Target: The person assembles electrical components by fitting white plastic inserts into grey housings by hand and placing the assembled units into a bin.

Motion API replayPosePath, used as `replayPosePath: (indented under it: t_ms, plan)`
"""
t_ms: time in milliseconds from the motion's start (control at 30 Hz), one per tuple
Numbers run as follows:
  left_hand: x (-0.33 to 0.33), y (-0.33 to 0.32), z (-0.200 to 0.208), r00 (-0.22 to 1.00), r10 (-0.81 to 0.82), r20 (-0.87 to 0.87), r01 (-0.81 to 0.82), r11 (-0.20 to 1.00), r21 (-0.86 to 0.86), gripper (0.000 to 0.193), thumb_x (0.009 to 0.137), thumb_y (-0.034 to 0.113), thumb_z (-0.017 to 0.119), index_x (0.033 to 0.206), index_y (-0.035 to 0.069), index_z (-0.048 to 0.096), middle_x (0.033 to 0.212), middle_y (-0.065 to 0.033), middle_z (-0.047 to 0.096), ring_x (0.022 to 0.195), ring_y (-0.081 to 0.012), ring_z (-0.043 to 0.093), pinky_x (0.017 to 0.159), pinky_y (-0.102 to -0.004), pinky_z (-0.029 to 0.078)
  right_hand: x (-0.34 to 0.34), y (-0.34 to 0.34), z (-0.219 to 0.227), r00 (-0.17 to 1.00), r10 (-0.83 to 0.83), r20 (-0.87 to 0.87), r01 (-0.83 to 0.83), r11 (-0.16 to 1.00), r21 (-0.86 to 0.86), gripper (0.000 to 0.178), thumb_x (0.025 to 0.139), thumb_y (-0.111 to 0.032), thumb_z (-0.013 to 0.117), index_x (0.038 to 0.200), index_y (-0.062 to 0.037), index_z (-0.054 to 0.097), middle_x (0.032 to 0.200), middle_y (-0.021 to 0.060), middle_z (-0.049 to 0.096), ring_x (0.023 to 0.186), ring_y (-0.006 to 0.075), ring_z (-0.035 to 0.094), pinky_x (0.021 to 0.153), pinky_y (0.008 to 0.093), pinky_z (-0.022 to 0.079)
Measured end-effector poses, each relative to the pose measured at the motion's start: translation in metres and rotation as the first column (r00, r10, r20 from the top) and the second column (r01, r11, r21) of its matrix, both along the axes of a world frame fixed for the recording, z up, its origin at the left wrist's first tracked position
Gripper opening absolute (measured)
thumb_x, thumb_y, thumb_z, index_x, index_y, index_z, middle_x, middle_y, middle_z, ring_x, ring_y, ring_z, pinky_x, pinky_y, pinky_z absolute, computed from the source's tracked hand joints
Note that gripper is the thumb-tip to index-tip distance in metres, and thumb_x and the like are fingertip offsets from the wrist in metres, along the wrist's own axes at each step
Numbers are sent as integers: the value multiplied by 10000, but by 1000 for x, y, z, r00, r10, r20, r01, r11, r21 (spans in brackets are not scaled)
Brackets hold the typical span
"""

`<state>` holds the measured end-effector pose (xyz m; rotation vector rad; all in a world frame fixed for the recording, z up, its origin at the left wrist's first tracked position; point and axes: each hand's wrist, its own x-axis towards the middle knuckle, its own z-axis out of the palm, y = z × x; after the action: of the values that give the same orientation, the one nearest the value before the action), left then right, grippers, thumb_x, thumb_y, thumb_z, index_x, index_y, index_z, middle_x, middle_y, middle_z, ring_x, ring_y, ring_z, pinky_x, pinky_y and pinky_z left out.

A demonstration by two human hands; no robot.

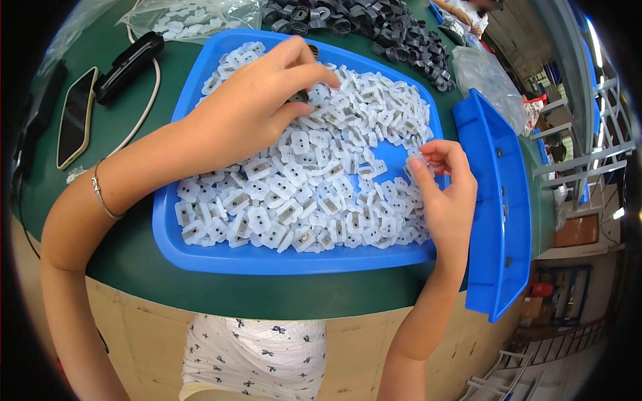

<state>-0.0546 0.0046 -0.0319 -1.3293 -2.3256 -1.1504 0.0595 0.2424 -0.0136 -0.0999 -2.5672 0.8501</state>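
Observation:
A large blue tray [294, 264] is heaped with small translucent white plastic pieces [284, 184], many with small holes or a greyish insert. Over its far left part, my left hand [267, 97] is curled, thumb and fingers bent around a small dark part [299, 97]; its exact kind is partly hidden by the fingers. My right hand [449, 187] is at the tray's right side, thumb and fingertips pinched on one white plastic piece [416, 160].
Right of the tray stands a narrow blue bin [498, 220] with a few small dark bits. Black curved plastic parts [374, 27] are piled behind. A phone [77, 119], a black device [130, 67] with a cable and clear bags [491, 83] lie around. Another person's hand [461, 17] shows far right.

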Motion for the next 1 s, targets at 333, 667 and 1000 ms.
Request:
replayPosePath:
  t_ms: [333,667,1000]
  plan:
    - [52,10,23,976,-217,-13,217,973,79,339,748,58,708,1068,50,596,984,-94,607,886,-233,602,748,-319,494,16,-19,16,965,219,-145,-259,702,-664,140,820,14,641,932,5,556,878,52,591,816,99,566,736,223,450]
    - [55,13,7,981,-191,-40,194,974,115,430,703,120,767,1077,47,568,863,-90,610,702,-230,578,599,-307,479,21,-32,10,901,432,-36,-314,594,-740,160,797,38,668,929,25,578,881,60,610,819,103,575,745,237,466]
    - [56,14,4,961,-209,-180,229,968,103,434,674,110,782,1046,12,581,814,-107,604,689,-259,581,584,-332,468,21,-44,9,926,378,14,-267,679,-685,133,786,-2,700,855,-2,586,775,25,611,691,60,524,640,197,418]
